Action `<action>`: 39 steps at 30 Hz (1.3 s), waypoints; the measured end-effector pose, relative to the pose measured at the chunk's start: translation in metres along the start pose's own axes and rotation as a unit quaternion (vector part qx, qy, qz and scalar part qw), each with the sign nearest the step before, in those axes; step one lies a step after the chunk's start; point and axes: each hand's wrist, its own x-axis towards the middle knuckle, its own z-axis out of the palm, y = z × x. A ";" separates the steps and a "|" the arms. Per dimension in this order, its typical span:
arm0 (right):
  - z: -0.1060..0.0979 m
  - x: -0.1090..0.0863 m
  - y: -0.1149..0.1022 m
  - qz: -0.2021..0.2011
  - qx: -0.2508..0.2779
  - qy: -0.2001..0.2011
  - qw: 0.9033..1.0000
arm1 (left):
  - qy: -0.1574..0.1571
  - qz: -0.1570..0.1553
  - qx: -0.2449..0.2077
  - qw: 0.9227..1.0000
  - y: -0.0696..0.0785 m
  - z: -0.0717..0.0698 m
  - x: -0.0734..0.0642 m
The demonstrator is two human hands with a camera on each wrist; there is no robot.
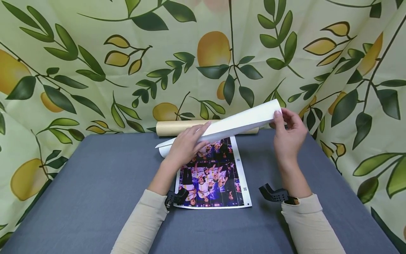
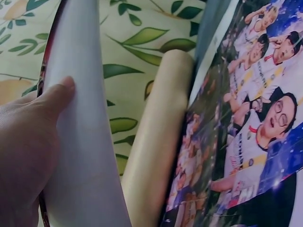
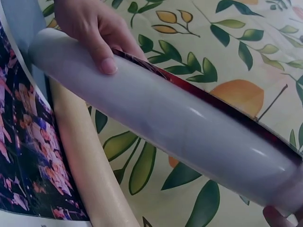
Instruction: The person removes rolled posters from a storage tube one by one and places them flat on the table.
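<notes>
Both hands hold a rolled paper sheet (image 1: 244,118), white outside, slanting up to the right above the table. My left hand (image 1: 187,144) grips the roll left of its middle, with the thumb on the near side and the fingers over the top. At the raised right end, my right hand (image 1: 290,132) pinches the rim between thumb and fingers. A dark red printed edge of the rolled sheet (image 3: 189,113) shows in the right wrist view. Flat beneath lies a glossy poster (image 1: 215,183) with a group of people, upside down from here; its far part is hidden behind the roll.
A beige cardboard-coloured tube (image 1: 165,128) lies across the table's far edge, partly covered by the white roll. The grey-blue table (image 1: 95,197) meets a curtain (image 1: 177,31) printed with leaves and fruit. Black wrist devices (image 1: 274,194) sit at both cuffs.
</notes>
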 end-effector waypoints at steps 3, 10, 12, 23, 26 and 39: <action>0.000 0.001 -0.001 0.030 0.021 -0.026 0.999 | 0.012 -0.014 -0.013 1.000 -0.002 -0.003 0.000; 0.009 -0.007 -0.006 0.104 -0.028 -0.136 0.985 | 0.040 -0.079 -0.038 0.995 -0.005 -0.011 -0.001; 0.016 -0.013 -0.006 0.119 -0.047 -0.180 0.975 | 0.043 -0.092 -0.050 0.994 -0.004 -0.013 0.000; 0.065 -0.032 -0.008 0.168 -0.029 -0.264 0.950 | 0.043 -0.096 -0.084 0.991 0.007 -0.017 0.002; 0.076 -0.039 -0.007 0.179 -0.007 -0.235 0.955 | 0.038 -0.089 -0.084 0.992 0.011 -0.016 0.001; 0.082 -0.045 0.005 0.160 0.054 -0.177 0.970 | 0.016 -0.062 -0.094 0.994 0.021 -0.012 0.003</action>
